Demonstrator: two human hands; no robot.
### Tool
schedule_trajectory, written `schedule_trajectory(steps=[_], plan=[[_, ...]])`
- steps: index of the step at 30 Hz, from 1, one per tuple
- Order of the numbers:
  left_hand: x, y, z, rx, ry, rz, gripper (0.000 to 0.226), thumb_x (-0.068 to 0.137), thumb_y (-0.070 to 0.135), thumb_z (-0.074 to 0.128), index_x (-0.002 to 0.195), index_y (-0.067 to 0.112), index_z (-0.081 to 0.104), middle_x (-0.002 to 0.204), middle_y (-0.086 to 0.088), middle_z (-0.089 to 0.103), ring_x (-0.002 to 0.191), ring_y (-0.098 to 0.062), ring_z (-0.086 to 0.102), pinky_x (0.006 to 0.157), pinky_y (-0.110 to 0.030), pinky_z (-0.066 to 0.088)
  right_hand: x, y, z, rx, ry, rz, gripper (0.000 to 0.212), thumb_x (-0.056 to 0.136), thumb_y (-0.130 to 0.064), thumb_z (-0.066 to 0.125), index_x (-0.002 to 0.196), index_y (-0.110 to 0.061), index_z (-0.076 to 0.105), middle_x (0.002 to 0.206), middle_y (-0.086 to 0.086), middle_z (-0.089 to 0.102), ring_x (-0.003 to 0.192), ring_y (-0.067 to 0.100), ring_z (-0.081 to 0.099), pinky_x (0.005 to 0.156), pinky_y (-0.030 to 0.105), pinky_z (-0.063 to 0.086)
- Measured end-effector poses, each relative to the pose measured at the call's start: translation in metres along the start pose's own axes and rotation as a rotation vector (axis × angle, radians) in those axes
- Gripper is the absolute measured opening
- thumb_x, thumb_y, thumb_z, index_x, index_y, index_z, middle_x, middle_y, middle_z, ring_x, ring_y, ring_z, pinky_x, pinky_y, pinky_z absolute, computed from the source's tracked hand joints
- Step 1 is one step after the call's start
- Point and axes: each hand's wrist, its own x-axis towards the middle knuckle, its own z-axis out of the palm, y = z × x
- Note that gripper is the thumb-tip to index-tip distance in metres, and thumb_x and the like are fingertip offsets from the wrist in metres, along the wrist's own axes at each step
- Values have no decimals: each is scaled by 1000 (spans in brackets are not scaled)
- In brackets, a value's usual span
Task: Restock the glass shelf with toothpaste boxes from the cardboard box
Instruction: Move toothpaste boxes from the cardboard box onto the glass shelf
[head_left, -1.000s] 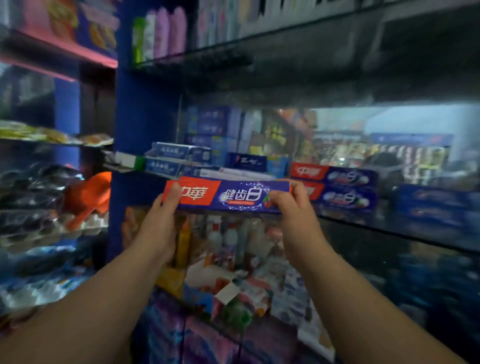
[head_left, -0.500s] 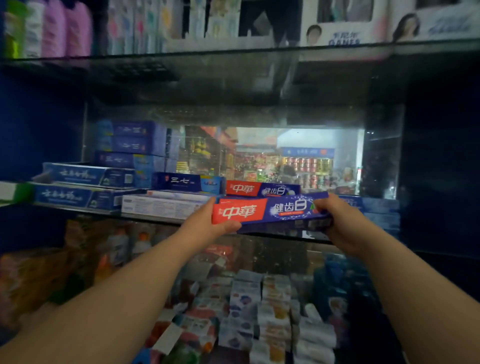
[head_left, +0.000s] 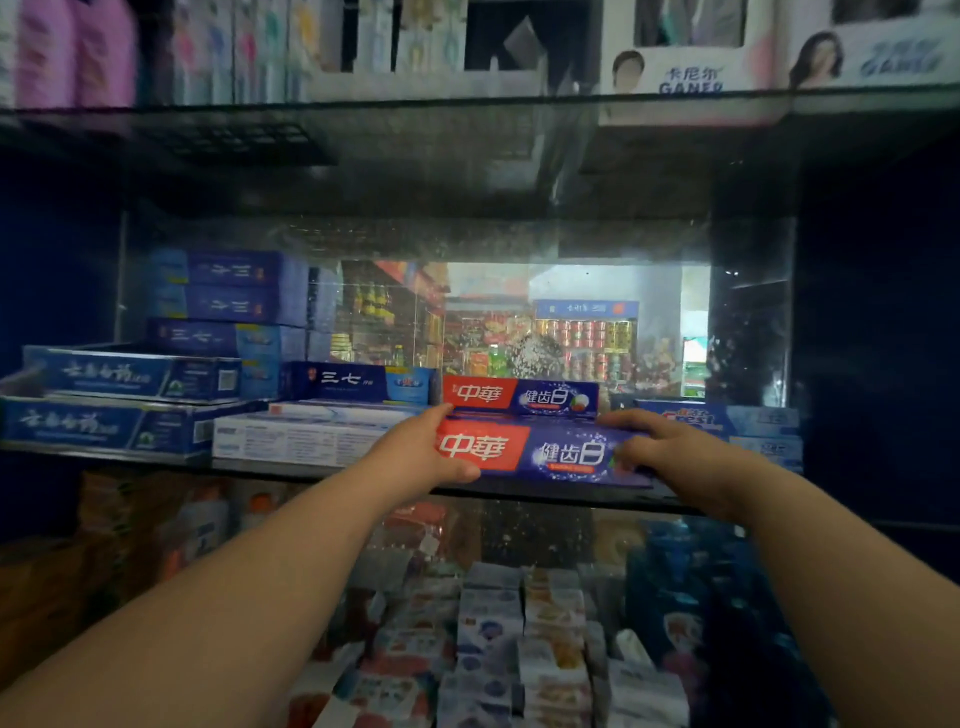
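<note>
A red-and-blue toothpaste box (head_left: 540, 453) lies lengthwise at the front edge of the glass shelf (head_left: 582, 498). My left hand (head_left: 415, 452) grips its red left end and my right hand (head_left: 670, 447) holds its blue right end. Directly behind it stands a matching red-and-blue box (head_left: 519, 397). To the left are a white box (head_left: 306, 436), a dark blue box (head_left: 358, 382) and stacked blue boxes (head_left: 119, 400). The cardboard box is out of view.
Pale blue boxes (head_left: 727, 421) sit just right of my right hand. A glass shelf above (head_left: 415, 109) carries bottles and display boxes. Small packaged goods (head_left: 519, 649) fill the level below. A mirror back panel reflects the shop.
Both hands have carried the toothpaste box forward and right, from the air in front of the shelf down onto its front edge. My view has shifted right.
</note>
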Motion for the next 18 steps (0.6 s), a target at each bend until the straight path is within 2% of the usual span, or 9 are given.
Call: schedule_trajectory(steps=[3, 6, 8, 10, 13, 15, 18], plan=[[13, -2, 12, 97, 6, -9, 70, 84, 23, 67, 143, 22, 30, 133, -5, 50, 114, -20, 54, 99, -35, 46, -2, -8, 9, -274, -1, 41, 63, 89, -26, 62, 142, -42, 31, 124, -1, 50, 107, 19, 54, 102, 39, 42], [24, -1, 19, 225, 44, -61, 57, 89, 16, 56, 140, 19, 30, 123, -9, 53, 105, -24, 57, 93, -41, 50, 2, -13, 16, -370, 51, 15, 82, 91, -24, 61, 151, -36, 7, 132, 5, 49, 104, 21, 52, 94, 34, 40], [27, 4, 22, 327, 66, -105, 53, 89, 13, 54, 137, 15, 32, 119, -11, 56, 103, -26, 59, 90, -41, 52, 8, -12, 19, -370, 108, 11, 86, 88, -22, 64, 151, -30, 6, 138, 6, 50, 101, 22, 54, 94, 37, 43], [28, 10, 25, 494, 71, -142, 54, 89, 9, 55, 138, 9, 34, 125, -14, 50, 109, -30, 57, 92, -41, 51, 14, -10, 22, -372, 132, 22, 87, 86, -23, 67, 150, -27, 9, 135, 8, 52, 95, 21, 53, 88, 36, 45], [31, 19, 25, 720, 64, -183, 45, 88, 5, 55, 132, 6, 46, 131, -15, 46, 116, -32, 54, 94, -42, 48, 23, -8, 25, -403, 153, 21, 89, 85, -28, 70, 150, -23, 9, 139, 9, 50, 105, 26, 57, 84, 32, 43], [34, 24, 24, 750, 45, -231, 44, 87, 5, 58, 130, 6, 49, 130, -14, 51, 118, -32, 53, 94, -42, 47, 26, -8, 27, -408, 161, 28, 88, 85, -28, 70, 150, -19, 11, 136, 10, 52, 108, 26, 57, 80, 30, 42], [35, 30, 26, 756, 41, -233, 46, 86, 7, 61, 130, 7, 49, 130, -14, 52, 118, -32, 53, 93, -44, 47, 27, -8, 29, -397, 165, 20, 85, 85, -26, 71, 149, -18, 15, 130, 10, 55, 94, 22, 54, 77, 28, 41]])
